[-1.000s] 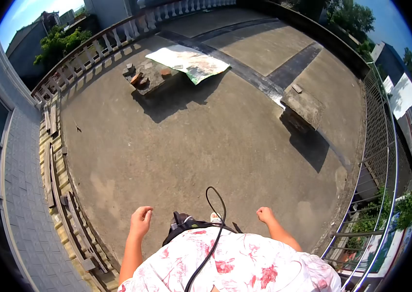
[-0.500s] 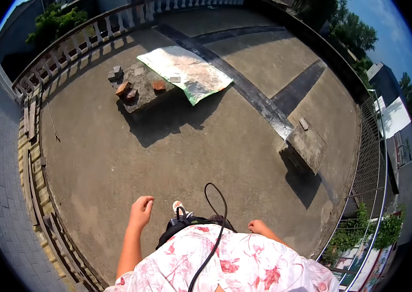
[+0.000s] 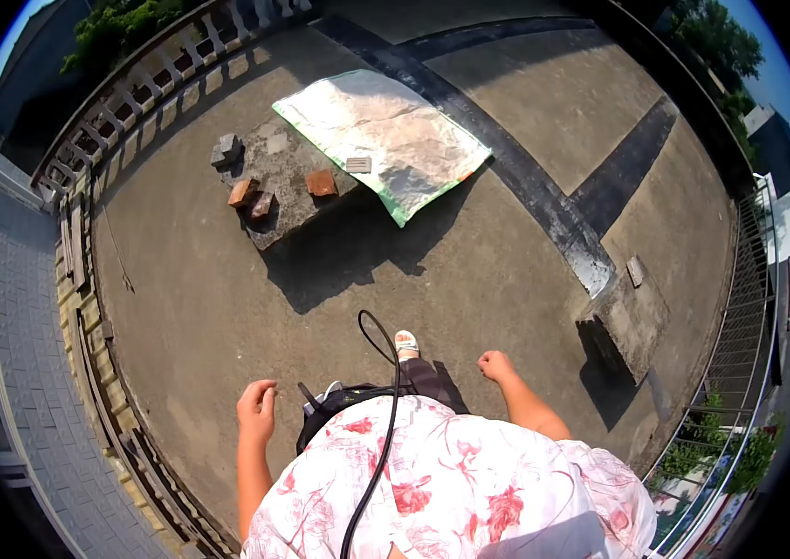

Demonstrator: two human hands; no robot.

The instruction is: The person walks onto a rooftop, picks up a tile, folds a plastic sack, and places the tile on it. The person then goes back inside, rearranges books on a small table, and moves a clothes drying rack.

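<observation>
My left hand point(image 3: 256, 410) hangs at my side over the concrete floor, fingers loosely bent, thumb apart, with nothing seen in it. On the other side my right hand point(image 3: 495, 365) is curled closed, and nothing shows in it. Both are well away from a low concrete slab point(image 3: 285, 179) in front of me. Reddish brick pieces point(image 3: 321, 183) and a grey block point(image 3: 226, 150) rest on that slab. A pale sheet with green edges point(image 3: 385, 130) drapes over its right side, with a small light grey block point(image 3: 358, 165) on its near edge.
A second raised slab point(image 3: 635, 321) with a small block point(image 3: 635, 271) stands at the right. Dark strips point(image 3: 544, 210) cross the floor. A metal railing point(image 3: 740, 298) runs along the right, a balustrade point(image 3: 148, 79) at the back left. A black cable point(image 3: 397, 373) hangs before my body.
The slab with the sheet appears nearer and further right in view. My right hand has swung forward, my left slightly back and down. A sandalled foot has stepped forward.
</observation>
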